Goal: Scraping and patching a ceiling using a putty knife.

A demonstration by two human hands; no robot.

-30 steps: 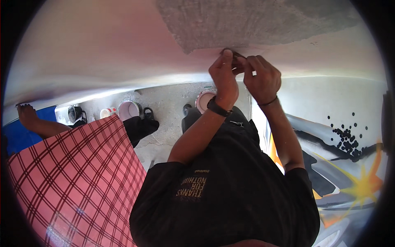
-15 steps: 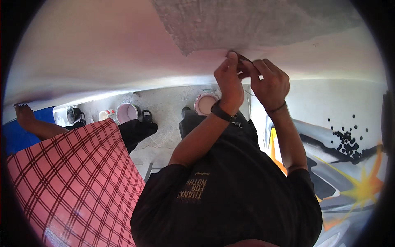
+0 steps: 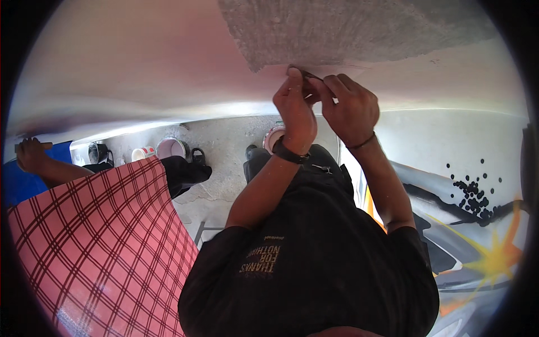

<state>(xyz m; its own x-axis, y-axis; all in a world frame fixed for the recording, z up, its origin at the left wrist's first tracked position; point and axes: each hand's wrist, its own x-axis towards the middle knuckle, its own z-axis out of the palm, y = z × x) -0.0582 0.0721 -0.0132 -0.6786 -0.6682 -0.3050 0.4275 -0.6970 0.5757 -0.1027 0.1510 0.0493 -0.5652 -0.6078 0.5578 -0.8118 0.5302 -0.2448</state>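
Both my hands are raised to a pale pinkish wall [image 3: 140,62], just below a rough grey patch [image 3: 337,33]. Between them is a thin, dark, flat strip [image 3: 311,76], pressed on or very near the wall; its exact kind is unclear. My left hand [image 3: 295,109] pinches one end with the thumb up, a black band on its wrist. My right hand [image 3: 353,109] is closed on the other end, fingers bent over it. The fingers partly hide the strip.
At the left, a co-worker in a pink checked shirt [image 3: 106,236] holds a hand [image 3: 35,156] at the wall, around a flat tan-edged thing. Buckets stand on the floor: a pinkish one [image 3: 171,148], a white one [image 3: 142,154], another [image 3: 272,136] by my legs. A painted wall [image 3: 477,247] stands right.
My two hands and the dark strip have shifted left along the lower border of the grey patch. The co-worker's hand has turned, and a flat tan-edged thing now shows in it.
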